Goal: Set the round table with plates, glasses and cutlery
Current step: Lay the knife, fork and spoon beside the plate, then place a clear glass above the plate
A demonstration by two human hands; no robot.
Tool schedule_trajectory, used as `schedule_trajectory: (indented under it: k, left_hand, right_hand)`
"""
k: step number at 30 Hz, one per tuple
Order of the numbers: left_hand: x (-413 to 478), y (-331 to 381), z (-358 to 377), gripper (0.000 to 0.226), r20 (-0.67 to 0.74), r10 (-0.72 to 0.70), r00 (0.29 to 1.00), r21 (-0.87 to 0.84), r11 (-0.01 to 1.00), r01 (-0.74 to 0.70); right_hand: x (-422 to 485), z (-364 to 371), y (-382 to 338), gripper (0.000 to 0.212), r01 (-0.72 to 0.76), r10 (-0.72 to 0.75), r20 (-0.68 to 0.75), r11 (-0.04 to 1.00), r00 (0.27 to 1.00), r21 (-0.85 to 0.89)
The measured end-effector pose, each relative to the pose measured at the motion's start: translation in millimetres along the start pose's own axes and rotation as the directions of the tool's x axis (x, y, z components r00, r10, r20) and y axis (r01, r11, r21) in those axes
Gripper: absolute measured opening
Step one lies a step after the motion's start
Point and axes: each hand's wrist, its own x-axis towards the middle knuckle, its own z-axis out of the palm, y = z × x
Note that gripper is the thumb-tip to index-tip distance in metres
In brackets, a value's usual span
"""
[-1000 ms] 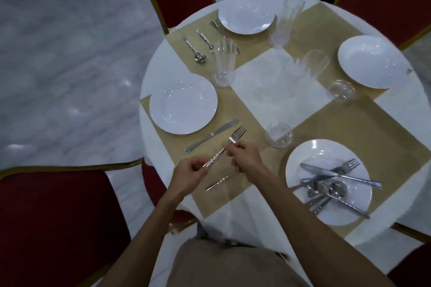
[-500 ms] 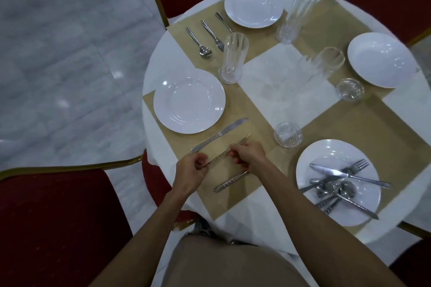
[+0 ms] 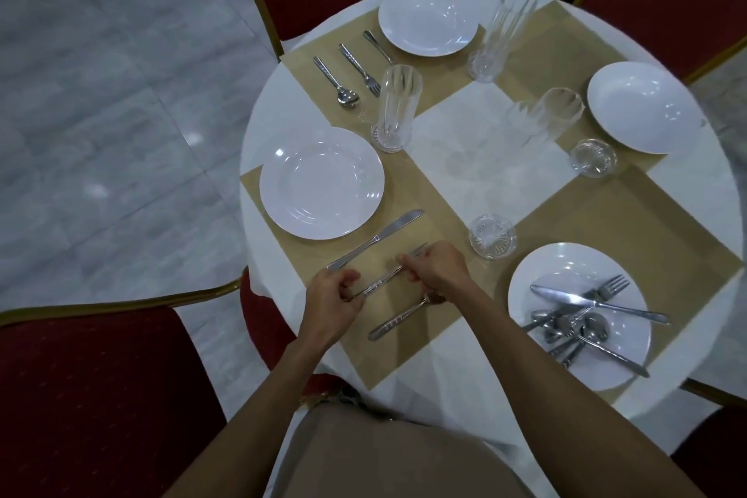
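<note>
A fork (image 3: 384, 279) lies low over the near-left tan placemat (image 3: 404, 352). My left hand (image 3: 331, 301) pinches its handle end and my right hand (image 3: 438, 271) grips it near the tines. A knife (image 3: 376, 239) rests between the fork and a white plate (image 3: 321, 182). Another piece of cutlery (image 3: 398, 319) lies just below my right hand, its head hidden. A tall glass (image 3: 396, 109) stands beyond the plate. The near-right plate (image 3: 578, 315) carries a pile of knives, forks and spoons (image 3: 582, 319).
Two more white plates (image 3: 428, 22) (image 3: 642, 105) sit at the far side, with a spoon, fork and knife (image 3: 351, 69) beside the far one. Several more glasses (image 3: 493, 243) (image 3: 592, 158) (image 3: 501, 32) stand around the white tablecloth (image 3: 481, 158). Red chairs (image 3: 81, 396) ring the table.
Both hands have lowered the fork from above the mat down to it, beside the knife. The view has shifted closer over the table.
</note>
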Motion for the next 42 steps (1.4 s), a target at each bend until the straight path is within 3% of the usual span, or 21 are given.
schedule_trajectory:
  k: [7,11,15,19,22,26,29,35,42]
  left_hand:
    - [31.5,78.3,14.6,0.016,0.039,0.09,0.995,-0.181,0.98,-0.082]
    - [50.6,131.2,24.9,0.02,0.082,0.189,0.978,-0.213,0.962,-0.168]
    - [78.4,179.0,39.2,0.025,0.18,0.159,0.971,-0.27,0.957,-0.107]
    - [124.5,235.1,49.3,0.041,0.122,0.167,0.978,-0.184,0.972,-0.143]
    - [153.8,264.7,49.0,0.054,0.097,0.152,0.984,-0.112,0.984,-0.141]
    - [168.3,273.9,51.1,0.069,0.201,0.163,0.966,-0.009,0.986,-0.164]
    - [168.3,270.5,54.3,0.067,0.199,0.154,0.968,-0.031,0.988,-0.15]
    - [150.2,262.8,45.5,0.053,0.191,0.183,0.964,-0.129,0.979,-0.161]
    - [97.9,247.7,35.1,0.052,0.2,0.28,0.939,-0.186,0.952,-0.244]
  right_hand:
    - [-8.6,-49.4,-10.4,0.02,0.1,-0.099,-0.153,0.995,0.983,0.001]
    - [-9.6,-90.5,-6.6,0.011,0.146,-0.13,-0.296,0.989,0.946,0.031]
    - [4.3,-128.0,-5.3,0.024,0.174,-0.131,-0.382,0.982,0.915,0.079]
    - [26.1,-161.5,-11.4,0.039,0.236,-0.177,-0.419,0.967,0.891,0.094]
    - [41.6,-179.0,-21.8,0.052,0.289,-0.243,-0.371,0.954,0.897,0.075]
    - [55.8,-191.4,-34.6,0.06,0.334,-0.312,-0.288,0.942,0.906,0.03]
    - [58.4,-195.4,-34.6,0.062,0.315,-0.306,-0.266,0.949,0.914,-0.008]
    - [30.6,-195.4,-27.8,0.045,0.378,-0.38,-0.315,0.923,0.87,-0.07]
    - [-34.5,-181.3,7.2,0.042,0.421,-0.416,-0.395,0.904,0.819,-0.077]
